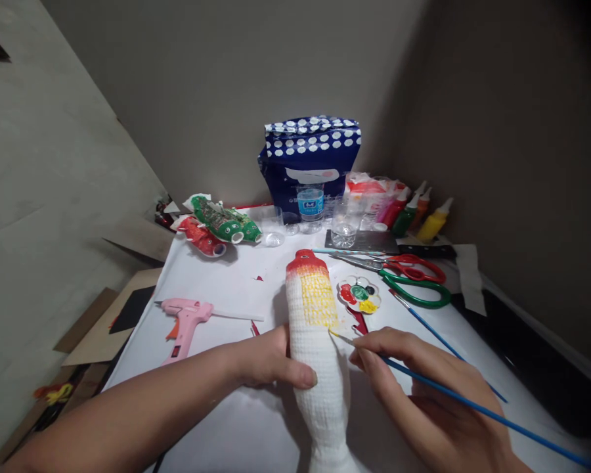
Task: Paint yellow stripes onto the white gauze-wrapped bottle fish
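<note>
My left hand (280, 361) is wrapped round a white, fabric-textured fish-shaped figure (320, 368), its thumb lying across the front. The figure's top end is painted red, with an eye drawn on it, and yellow paint covers a patch just below. In my right hand (423, 394), the fingers pinch a thin blue paintbrush (453, 392). Its yellow-loaded tip touches the figure's right side at the lower edge of the yellow patch. Beside the figure lies a flower-shaped palette (347, 281) with red, green, black and yellow paint in its wells.
A pink glue gun (184, 322) lies left. Painted fish figures (221, 220), clear cups (345, 226) and a blue bag (310, 157) stand behind. Scissors (418, 292), a second brush (433, 335), a knife (423, 251) and paint bottles (433, 220) are on the right.
</note>
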Tool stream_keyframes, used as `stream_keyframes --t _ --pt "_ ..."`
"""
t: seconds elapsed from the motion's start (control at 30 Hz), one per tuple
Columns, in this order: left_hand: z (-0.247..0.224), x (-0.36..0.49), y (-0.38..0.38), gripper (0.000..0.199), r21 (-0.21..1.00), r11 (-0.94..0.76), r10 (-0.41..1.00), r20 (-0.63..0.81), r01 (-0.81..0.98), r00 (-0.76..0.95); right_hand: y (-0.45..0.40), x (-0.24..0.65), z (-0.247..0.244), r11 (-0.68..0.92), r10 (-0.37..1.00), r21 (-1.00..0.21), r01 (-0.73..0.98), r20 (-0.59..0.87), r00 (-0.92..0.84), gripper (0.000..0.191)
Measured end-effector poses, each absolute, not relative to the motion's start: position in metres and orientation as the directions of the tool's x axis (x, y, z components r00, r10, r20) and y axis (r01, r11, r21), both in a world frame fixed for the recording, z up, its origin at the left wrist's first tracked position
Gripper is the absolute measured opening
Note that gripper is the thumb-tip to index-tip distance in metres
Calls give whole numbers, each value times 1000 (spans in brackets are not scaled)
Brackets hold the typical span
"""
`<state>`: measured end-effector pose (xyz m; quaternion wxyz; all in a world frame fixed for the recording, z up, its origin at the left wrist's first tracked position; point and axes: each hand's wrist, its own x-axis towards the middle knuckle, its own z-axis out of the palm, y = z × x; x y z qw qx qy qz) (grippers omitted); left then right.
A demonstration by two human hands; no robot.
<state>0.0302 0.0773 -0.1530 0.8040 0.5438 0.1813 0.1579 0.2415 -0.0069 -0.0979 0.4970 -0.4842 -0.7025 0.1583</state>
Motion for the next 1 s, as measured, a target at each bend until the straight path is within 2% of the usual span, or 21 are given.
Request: stream_keyframes --t 0.2,0.4,0.8,1.0 --pt "-150 31 77 76 935 352 448 -119 -52 886 -9 242 -95 460 846 -698 549 533 -31 9" --pt "-151 31 77 77 933 354 451 -111 -63 886 -4 240 -96 494 814 -679 543 581 -14 9" --pt "-155 27 79 75 934 356 459 -138 -39 878 -5 246 -98 452 837 -670 589 547 -20 7" --pt "-153 29 79 74 935 348 442 -106 -62 891 -5 242 -99 463 837 -683 565 547 -26 9"
